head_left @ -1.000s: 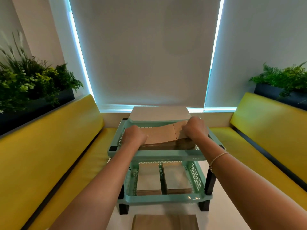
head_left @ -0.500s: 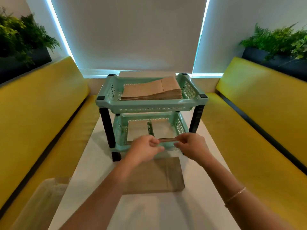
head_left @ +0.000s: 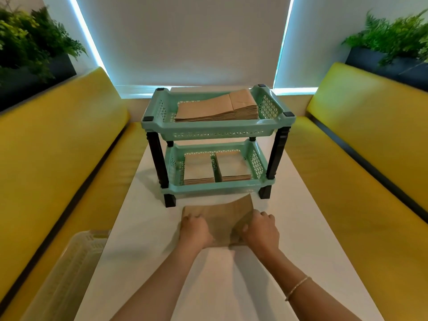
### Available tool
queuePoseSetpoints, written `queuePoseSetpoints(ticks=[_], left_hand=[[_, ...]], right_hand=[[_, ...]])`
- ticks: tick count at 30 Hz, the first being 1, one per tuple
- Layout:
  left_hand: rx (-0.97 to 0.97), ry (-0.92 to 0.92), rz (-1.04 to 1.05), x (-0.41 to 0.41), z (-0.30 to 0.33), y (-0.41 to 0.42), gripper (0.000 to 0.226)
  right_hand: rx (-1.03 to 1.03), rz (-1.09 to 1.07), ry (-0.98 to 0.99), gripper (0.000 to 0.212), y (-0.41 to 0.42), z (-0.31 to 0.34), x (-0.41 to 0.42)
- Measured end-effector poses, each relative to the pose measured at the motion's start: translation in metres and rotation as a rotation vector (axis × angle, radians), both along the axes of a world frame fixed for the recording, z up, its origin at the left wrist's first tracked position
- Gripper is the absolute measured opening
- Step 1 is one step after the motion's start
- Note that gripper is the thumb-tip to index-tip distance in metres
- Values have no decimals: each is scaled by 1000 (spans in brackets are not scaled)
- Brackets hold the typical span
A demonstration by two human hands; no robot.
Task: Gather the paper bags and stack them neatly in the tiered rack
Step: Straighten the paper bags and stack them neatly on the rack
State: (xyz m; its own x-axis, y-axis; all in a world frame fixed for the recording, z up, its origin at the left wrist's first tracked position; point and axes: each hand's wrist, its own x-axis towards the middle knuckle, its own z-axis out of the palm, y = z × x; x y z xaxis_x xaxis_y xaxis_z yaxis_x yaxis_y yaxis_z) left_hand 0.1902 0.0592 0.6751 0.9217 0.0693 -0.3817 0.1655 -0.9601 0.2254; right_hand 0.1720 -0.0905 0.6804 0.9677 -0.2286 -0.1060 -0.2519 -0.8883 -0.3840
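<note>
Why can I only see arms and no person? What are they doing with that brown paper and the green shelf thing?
The camera sits on the person's head and looks down, so you see only their arms. There is just this one view. The left hand and the right hand are gripping a brown paper bag that lies on the white table, just in front of the green rack. The rack has two trays. The top tray already holds a stack of bags, and the bottom tray holds two smaller piles side by side. The bag in the hands probably goes into the rack next.
</note>
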Motion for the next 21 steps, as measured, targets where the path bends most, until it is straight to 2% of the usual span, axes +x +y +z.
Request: queuePoseSetpoints(ticks=[4,8,10,12,15,18,21], left_hand=[[-37,-9,34,0,-1,1,72],[-26,-28,75,1,-5,-2,64],[-12,-30,76,2,-6,-2,64],[-34,-30,64,2,-6,0,65],[-82,-57,74,0,-9,3,63],[-168,-114,158,-5,-11,4,83],[-408,-344,347,-16,-11,12,117]], right_hand=[[-58,64,-100,27,9,4,-4],[15,150,-111,36,19,10,-8],[133,134,-95,40,23,13,-9],[341,55,-56,44,21,15,-4],[546,-46,93,49,7,16,8],[658,-92,185,41,-11,16,10],[881,-52,181,40,-25,20,0]])
